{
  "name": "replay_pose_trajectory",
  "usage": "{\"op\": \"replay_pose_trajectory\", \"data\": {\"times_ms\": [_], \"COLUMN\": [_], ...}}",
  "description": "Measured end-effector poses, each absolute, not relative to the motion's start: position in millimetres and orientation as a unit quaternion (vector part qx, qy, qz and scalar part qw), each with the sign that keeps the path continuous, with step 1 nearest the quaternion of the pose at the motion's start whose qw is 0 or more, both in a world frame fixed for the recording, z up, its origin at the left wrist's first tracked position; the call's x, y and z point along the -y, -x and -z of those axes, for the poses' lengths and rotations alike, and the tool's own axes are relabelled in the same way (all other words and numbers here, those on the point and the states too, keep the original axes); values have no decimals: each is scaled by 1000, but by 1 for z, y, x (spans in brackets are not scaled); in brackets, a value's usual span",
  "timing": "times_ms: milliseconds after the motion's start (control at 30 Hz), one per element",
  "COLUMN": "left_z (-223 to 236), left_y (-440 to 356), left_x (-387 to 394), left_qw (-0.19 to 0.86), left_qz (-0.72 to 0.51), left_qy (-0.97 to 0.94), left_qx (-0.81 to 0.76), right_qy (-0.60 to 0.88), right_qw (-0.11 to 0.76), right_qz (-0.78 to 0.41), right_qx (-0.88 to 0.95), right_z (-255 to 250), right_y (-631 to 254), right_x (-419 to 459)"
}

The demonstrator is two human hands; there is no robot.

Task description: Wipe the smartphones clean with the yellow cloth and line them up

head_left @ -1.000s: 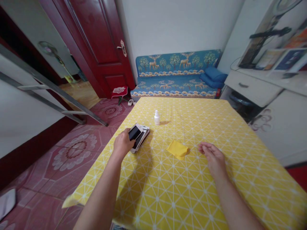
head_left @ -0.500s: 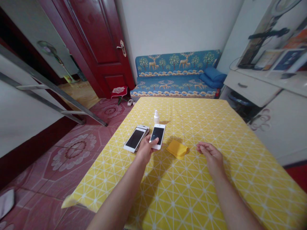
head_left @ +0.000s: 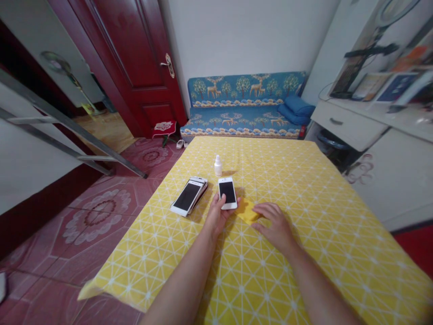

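My left hand (head_left: 218,214) grips a white phone (head_left: 227,192) with a dark screen, held just above the yellow tablecloth (head_left: 304,189). To its left a stack of white phones (head_left: 188,195) lies on the cloth. My right hand (head_left: 274,223) rests with its fingers bent over a folded yellow cloth (head_left: 246,210), touching its right edge. A small white bottle (head_left: 218,165) stands upright behind the phones.
A blue patterned sofa (head_left: 243,106) stands against the far wall beyond the table. A red door (head_left: 135,67) is open at the left, with a metal ladder (head_left: 67,131) leaning there. White cabinets (head_left: 382,135) line the right side.
My left hand lifted one phone off the stack and carried it right toward the yellow cloth. My right hand moved left onto the cloth.
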State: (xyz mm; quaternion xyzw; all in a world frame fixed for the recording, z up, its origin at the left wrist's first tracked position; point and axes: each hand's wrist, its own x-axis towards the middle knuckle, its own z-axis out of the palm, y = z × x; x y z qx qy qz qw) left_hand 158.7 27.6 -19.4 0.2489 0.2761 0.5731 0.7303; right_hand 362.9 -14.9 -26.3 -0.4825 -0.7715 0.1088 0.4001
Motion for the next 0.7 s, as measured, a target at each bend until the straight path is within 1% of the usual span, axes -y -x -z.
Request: {"op": "replay_pose_trajectory", "data": {"times_ms": [167, 333, 433, 500, 533, 600, 700], "left_z": [17, 13, 10, 11, 11, 14, 17], "left_y": [-159, -160, -161, -162, -162, -163, -163], "left_x": [-30, -28, -26, -25, -24, -25, -26], "left_qw": [772, 774, 778, 785, 788, 797, 812], "left_qz": [-550, -545, -540, -533, -530, -524, -514], "left_qy": [-197, -198, -198, -190, -188, -182, -168], "left_qx": [-252, -253, -253, -252, -249, -239, -220], "right_qy": [520, 578, 595, 603, 607, 617, 641], "right_qw": [301, 268, 256, 278, 304, 381, 526], "right_qz": [-55, 6, 23, 9, -6, -52, -151], "right_qx": [797, 771, 761, 748, 734, 686, 538], "right_z": [27, 28, 26, 27, 29, 35, 43], "right_y": [-336, -327, -327, -328, -330, -336, -352], "right_x": [16, 7, -1, -8, -11, -17, -21]}}
